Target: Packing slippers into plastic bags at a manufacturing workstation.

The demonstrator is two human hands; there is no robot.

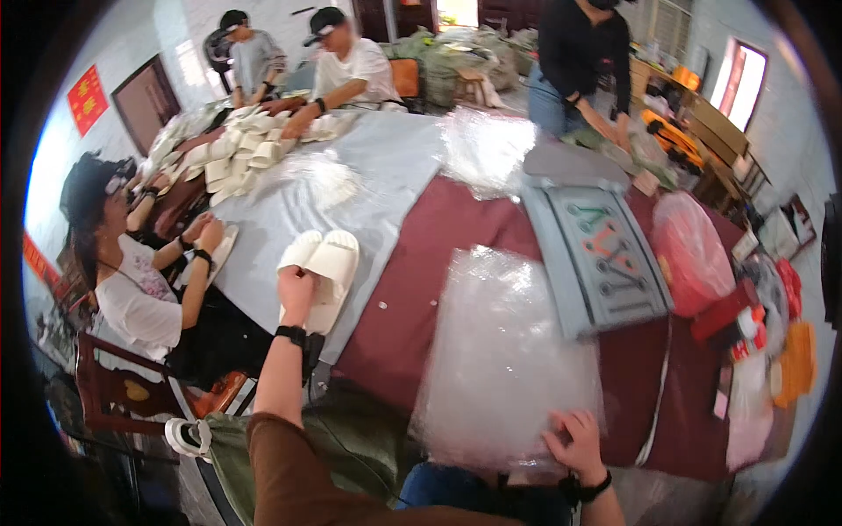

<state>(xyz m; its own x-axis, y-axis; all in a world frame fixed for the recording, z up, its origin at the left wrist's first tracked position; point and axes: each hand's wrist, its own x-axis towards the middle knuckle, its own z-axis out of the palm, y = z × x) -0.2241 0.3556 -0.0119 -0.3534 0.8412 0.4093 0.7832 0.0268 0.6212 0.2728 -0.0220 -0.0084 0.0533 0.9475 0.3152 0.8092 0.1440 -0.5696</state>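
Note:
My left hand (298,294) is closed on the near end of a pair of cream slippers (331,272), which lie side by side on the grey-blue cloth. In front of me a stack of clear plastic bags (500,351) covers part of the dark red tablecloth. At the stack's lower right corner rests my right hand (576,445), its fingers bent and apart on the plastic. It holds nothing that I can make out. Both my wrists carry black bands.
A big heap of cream slippers (241,149) lies at the far left, where several people work. Right of the bags is a grey plastic case (601,254), with a pink plastic bag (688,250) beside it. More clear plastic (487,149) lies further back. A wooden chair (132,390) stands at left.

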